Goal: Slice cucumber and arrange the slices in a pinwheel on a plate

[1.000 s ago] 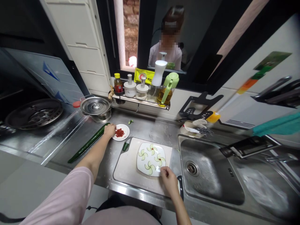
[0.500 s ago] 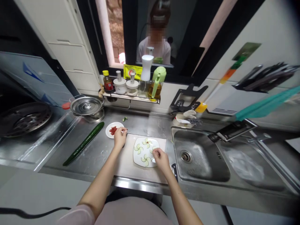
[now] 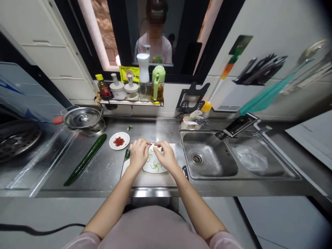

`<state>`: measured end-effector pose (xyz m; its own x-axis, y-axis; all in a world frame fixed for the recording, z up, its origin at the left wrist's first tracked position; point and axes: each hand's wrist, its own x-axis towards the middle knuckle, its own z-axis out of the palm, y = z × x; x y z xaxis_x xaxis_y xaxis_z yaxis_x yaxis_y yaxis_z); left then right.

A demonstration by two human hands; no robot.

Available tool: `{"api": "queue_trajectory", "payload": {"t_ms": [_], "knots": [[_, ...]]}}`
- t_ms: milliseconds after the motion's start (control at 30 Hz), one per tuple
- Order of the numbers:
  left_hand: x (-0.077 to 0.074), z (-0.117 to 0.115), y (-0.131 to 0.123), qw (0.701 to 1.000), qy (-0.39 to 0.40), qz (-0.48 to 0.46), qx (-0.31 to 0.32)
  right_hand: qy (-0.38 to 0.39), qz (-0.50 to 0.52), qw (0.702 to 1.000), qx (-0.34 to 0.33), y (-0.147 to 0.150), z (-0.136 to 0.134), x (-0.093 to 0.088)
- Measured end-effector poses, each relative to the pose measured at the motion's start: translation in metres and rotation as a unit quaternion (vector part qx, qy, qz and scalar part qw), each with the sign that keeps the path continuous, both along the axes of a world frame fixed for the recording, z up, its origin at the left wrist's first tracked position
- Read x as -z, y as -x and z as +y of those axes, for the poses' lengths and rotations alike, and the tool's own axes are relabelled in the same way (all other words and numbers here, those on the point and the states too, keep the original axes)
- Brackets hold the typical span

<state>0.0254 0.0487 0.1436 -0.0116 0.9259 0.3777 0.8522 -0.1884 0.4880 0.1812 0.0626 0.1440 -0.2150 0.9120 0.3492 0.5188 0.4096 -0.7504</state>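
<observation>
My left hand point(image 3: 139, 153) is over the upper left of the white plate point(image 3: 147, 169), thumb and fingers pinched on what looks like a small red piece point(image 3: 149, 144). My right hand point(image 3: 165, 156) faces it across the plate, fingertips pinched together; anything between them is too small to make out. Thin pale-green cucumber slices point(image 3: 156, 166) lie on the plate in pinwheel shapes, partly covered by my hands. Beneath the plate is a light cutting board point(image 3: 145, 181). Small red pieces point(image 3: 119, 141) fill the middle of a round white dish point(image 3: 126, 137) to the left.
A whole cucumber point(image 3: 85, 159) lies at the left, below a steel pot point(image 3: 84, 119). A cucumber chunk point(image 3: 127, 153) sits at the board's left edge. On the right, a knife point(image 3: 185, 172) lies beside the sink point(image 3: 210, 173). Seasoning bottles stand on a wall shelf point(image 3: 132, 102).
My left hand has moved right from the small dish to over the plate. My right hand has shifted toward the plate's far edge. The camera view has turned slightly.
</observation>
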Motion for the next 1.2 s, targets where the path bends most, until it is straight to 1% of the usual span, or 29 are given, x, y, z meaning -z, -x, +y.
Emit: {"api": "queue_trajectory", "payload": {"t_ms": [100,267,667,900,967,1033,1100,1200], "knots": [[-0.002,-0.005,-0.003,0.999,0.009,0.027,0.015,-0.018,-0.019,1.000,-0.004,-0.002,-0.002,0.000],[-0.001,-0.009,-0.006,0.998,0.011,0.049,0.034,-0.034,-0.046,0.998,-0.009,-0.005,-0.004,0.000],[-0.002,-0.016,-0.009,0.998,0.007,0.054,0.040,-0.035,-0.080,0.996,-0.008,-0.006,-0.011,-0.001],[-0.001,-0.019,-0.009,0.997,0.023,0.044,0.053,-0.035,-0.080,0.996,-0.016,-0.005,-0.013,0.001],[0.002,-0.019,-0.009,0.997,0.032,0.026,0.058,-0.024,-0.070,0.997,-0.015,-0.005,-0.013,0.004],[0.008,-0.019,-0.007,0.997,0.043,-0.002,0.058,0.000,-0.054,0.999,-0.005,-0.008,-0.012,0.012],[0.018,-0.018,-0.003,0.996,0.059,-0.034,0.050,0.041,-0.036,0.998,0.012,-0.012,-0.012,0.024],[0.038,-0.019,0.002,0.992,0.104,-0.069,0.025,0.124,-0.032,0.991,0.035,-0.022,-0.015,0.049]]}}
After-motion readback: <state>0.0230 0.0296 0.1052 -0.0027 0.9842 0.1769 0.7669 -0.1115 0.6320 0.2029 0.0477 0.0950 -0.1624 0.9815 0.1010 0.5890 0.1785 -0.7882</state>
